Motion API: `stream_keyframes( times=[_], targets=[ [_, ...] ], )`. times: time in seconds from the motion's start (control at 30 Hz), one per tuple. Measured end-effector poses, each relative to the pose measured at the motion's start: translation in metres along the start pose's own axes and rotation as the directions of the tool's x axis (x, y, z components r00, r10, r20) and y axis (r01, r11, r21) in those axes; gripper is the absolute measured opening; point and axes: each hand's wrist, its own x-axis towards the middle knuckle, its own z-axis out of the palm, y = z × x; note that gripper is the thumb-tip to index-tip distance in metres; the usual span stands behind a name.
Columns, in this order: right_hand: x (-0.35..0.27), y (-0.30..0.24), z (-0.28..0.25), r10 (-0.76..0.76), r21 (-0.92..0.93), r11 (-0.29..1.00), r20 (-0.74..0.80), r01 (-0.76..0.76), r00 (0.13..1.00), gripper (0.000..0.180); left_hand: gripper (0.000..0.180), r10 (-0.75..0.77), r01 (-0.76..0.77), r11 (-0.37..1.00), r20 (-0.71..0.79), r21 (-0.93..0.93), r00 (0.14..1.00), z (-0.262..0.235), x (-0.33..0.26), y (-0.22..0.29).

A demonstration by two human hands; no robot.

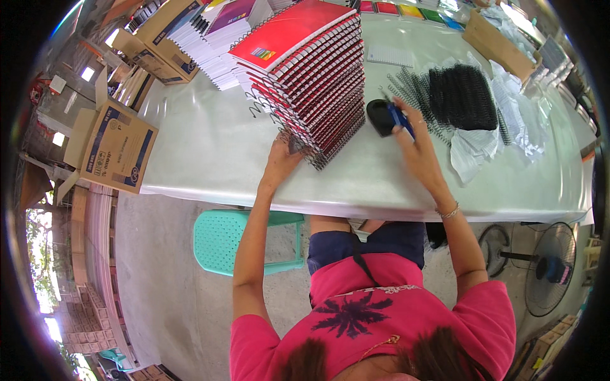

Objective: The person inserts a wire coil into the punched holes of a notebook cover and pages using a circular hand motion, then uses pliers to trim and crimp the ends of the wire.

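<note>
A tall, leaning stack of red-covered spiral notebooks [289, 32] stands on the table before me, black coils along its edges. At its lower left corner, my left hand [283, 159] closes its fingers on the bottom notebook's coiled edge. My right hand [416, 143] grips blue-handled pliers [401, 119] just right of the stack; their jaws are hard to make out. Beside the pliers lies a black rounded object [380, 117], its kind unclear. Farther right sits a heap of loose black spiral coils [462, 96], with some coils spread on its left side.
Crumpled white paper [473, 152] and plastic lie by the coils. Behind the red stack are piles of bound pages [213, 47]. Cardboard boxes [117, 147] stand at the left. A green stool [222, 241] is below the table's front edge, and a fan [549, 268] stands at right.
</note>
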Motion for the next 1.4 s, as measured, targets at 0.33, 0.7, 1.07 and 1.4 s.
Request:
stream_keyframes(
  times=[0.33, 0.7, 1.07, 1.4],
  targets=[
    [0.048, -0.03, -0.037, 0.225, 0.759, 0.024, 0.63, -0.65, 0.743, 0.058, 0.061, 0.058, -0.06, 0.928, 0.015, 0.368, 0.998, 0.012, 0.007, -0.005],
    [0.058, -0.111, -0.016, -0.332, -0.181, 0.915, 0.166, 0.36, 0.929, 0.059, 0.063, 0.002, -0.014, 0.999, -0.387, -0.028, 0.922, 0.01, -0.015, 0.022],
    [0.065, -0.128, -0.011, -0.588, -0.634, 0.576, 0.116, 0.515, 0.8, 0.048, 0.041, 0.327, -0.403, 0.915, -0.626, 0.022, 0.708, -0.021, -0.012, 0.172],
    [0.068, -0.141, -0.005, -0.539, -0.581, 0.64, 0.127, 0.503, 0.833, 0.046, 0.031, 0.295, -0.387, 0.922, -0.652, 0.002, 0.699, -0.016, -0.004, 0.187]
  ],
)
